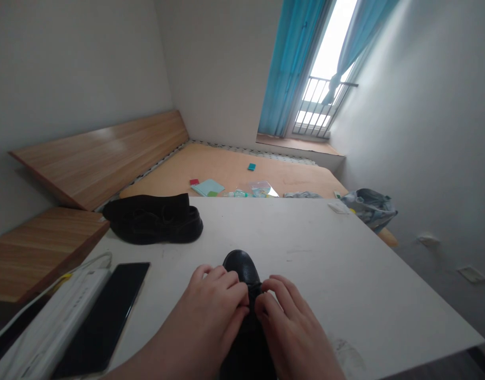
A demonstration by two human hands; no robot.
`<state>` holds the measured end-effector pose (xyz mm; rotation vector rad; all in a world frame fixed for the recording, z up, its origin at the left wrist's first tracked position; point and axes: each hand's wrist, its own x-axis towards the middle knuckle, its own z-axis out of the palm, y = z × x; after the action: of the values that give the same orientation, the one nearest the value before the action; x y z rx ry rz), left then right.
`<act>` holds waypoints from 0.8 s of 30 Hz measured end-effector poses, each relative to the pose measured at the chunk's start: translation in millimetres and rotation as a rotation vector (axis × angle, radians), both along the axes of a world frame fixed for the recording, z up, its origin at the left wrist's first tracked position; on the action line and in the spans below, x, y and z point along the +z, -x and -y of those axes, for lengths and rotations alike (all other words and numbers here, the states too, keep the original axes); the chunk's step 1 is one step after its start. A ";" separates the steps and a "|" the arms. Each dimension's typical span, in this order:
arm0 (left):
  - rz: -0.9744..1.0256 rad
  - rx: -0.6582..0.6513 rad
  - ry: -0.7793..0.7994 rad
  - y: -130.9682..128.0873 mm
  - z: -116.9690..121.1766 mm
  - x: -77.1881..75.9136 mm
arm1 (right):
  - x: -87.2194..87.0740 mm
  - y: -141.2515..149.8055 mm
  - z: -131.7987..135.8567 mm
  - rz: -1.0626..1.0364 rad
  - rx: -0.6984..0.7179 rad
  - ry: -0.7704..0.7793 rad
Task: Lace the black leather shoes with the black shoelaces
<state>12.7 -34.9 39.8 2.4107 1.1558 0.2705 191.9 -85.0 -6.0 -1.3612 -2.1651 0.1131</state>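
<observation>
Shoe: blk lace-up shoe (pixel 243 267) on the white tabletop (pixel 306 253), directly in front of the person, btwn both hands.
Toe: points away from the person, twd the far edge, angled a bit L.
Long axis: runs nr-to-far; heel end too dark to make out from here.
Far edge: some bare tabletop past the toe, then the bed (pixel 226 163) w/ small bits on it.
R side: widest open room, bare surface out to the slanting R edge; small white packet (pixel 339 208) up at the far R corner, bag (pixel 370 207) just past it.
L side: tighter; phone (pixel 108 316) flat nr the L edge, white box (pixel 56 327) alongside w/ a cable.
2nd shoe: other blk shoe (pixel 155 224) far L, lying crosswise, approx L-to-R, well apart from the first.
L hand: L hand (pixel 221 306) over the shoe's L side, fingers bent, thumb tucked in close at the laces (pixel 255 288).
R hand: R hand (pixel 284 311) opposite, fingers curled in, tips at the laces too.
Grip: both half-closed, touching the shoe; can't tell if either actually pinches a lace.
</observation>
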 end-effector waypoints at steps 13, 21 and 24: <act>0.825 -0.101 -0.232 10.5 -6.9 19.4 | 50.9 13.7 -18.5 -1.170 0.231 0.413; 0.826 0.013 0.034 7.9 -12.5 10.5 | 31.0 21.6 -34.5 -1.369 0.319 0.689; 0.836 0.024 0.038 8.3 -10.6 11.8 | 28.7 16.5 -27.0 -1.061 0.336 0.641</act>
<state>4.4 -24.4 51.6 1.9050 0.7707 1.1158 175.4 -58.0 22.6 -0.8465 -1.4061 1.4035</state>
